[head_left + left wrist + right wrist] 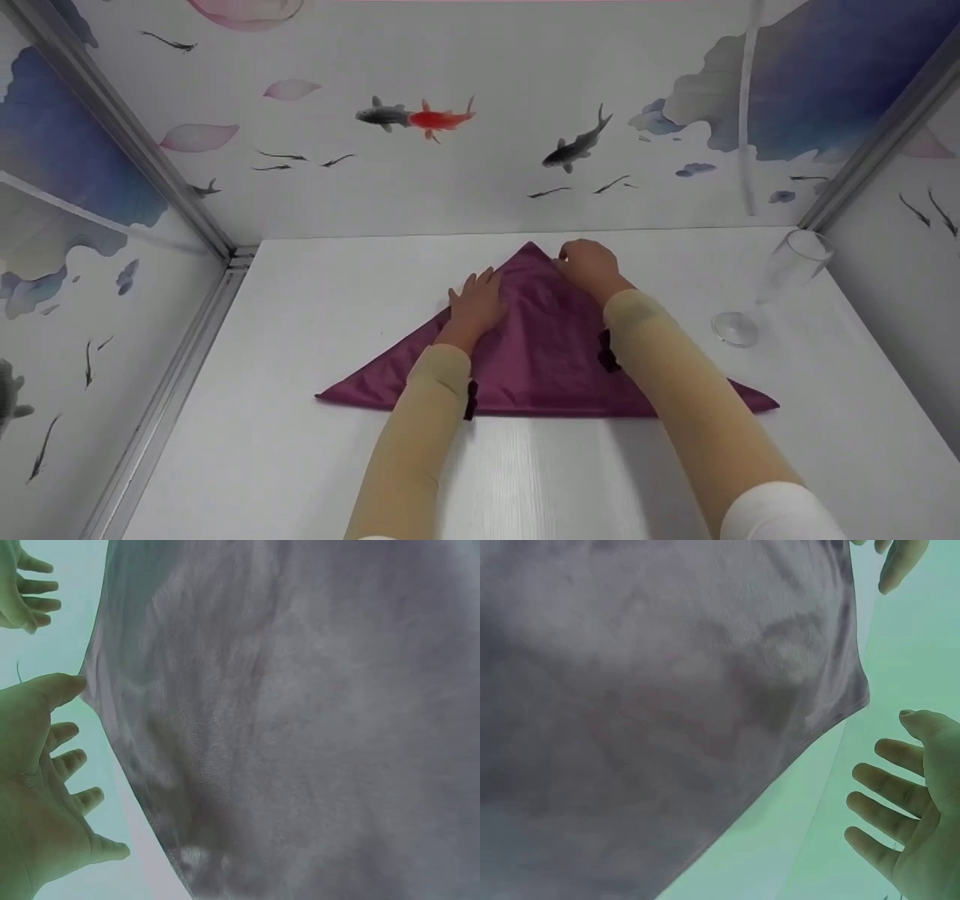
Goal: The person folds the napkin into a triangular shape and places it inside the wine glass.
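A purple satin cloth (pixel 555 352), folded to a triangle, lies on the white table with its peak pointing away from me. My left hand (pixel 478 301) is over its left sloping edge, fingers spread. In the left wrist view the left thumb (pixel 64 688) reaches the cloth's corner while the other fingers fan out beside it. Just right of the peak, by the right sloping edge, is my right hand (pixel 591 268). The right wrist view shows this right hand (pixel 922 802) with fingers apart and extended, a small gap from the cloth's corner (pixel 855 694).
A clear stemmed glass (pixel 796 259) stands on the table (pixel 255 330) at the right, its round base (pixel 736 329) nearer me. White panels with painted fish enclose the table at the back (pixel 487 180) and both sides.
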A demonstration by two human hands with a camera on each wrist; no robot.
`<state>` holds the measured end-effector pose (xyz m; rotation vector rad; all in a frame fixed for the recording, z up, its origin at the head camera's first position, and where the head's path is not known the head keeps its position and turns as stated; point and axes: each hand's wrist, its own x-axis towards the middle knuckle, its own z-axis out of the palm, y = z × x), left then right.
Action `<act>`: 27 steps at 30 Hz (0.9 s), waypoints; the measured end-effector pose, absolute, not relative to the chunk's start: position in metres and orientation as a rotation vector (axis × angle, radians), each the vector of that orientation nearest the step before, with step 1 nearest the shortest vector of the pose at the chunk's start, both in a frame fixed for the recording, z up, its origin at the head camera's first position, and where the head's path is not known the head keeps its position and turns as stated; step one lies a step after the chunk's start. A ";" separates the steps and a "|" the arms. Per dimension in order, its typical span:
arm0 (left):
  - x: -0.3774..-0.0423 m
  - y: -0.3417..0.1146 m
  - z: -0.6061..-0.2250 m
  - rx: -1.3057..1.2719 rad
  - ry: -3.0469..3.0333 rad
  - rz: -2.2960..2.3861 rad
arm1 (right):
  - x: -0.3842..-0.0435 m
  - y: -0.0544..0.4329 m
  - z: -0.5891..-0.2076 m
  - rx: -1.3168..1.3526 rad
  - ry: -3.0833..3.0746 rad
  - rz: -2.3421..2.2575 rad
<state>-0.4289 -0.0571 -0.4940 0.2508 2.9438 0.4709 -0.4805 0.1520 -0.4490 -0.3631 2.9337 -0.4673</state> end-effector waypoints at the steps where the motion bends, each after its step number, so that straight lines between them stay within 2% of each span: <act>1: -0.425 -0.056 -0.496 0.254 2.957 0.458 | -0.476 0.153 -0.450 -0.356 2.925 -0.472; 8: -0.401 -0.054 -0.498 0.228 2.986 0.381 | -0.446 0.163 -0.457 -0.304 2.888 -0.514; 27: -0.335 -0.061 -0.482 0.256 2.973 0.329 | -0.361 0.196 -0.469 -0.481 2.949 -0.477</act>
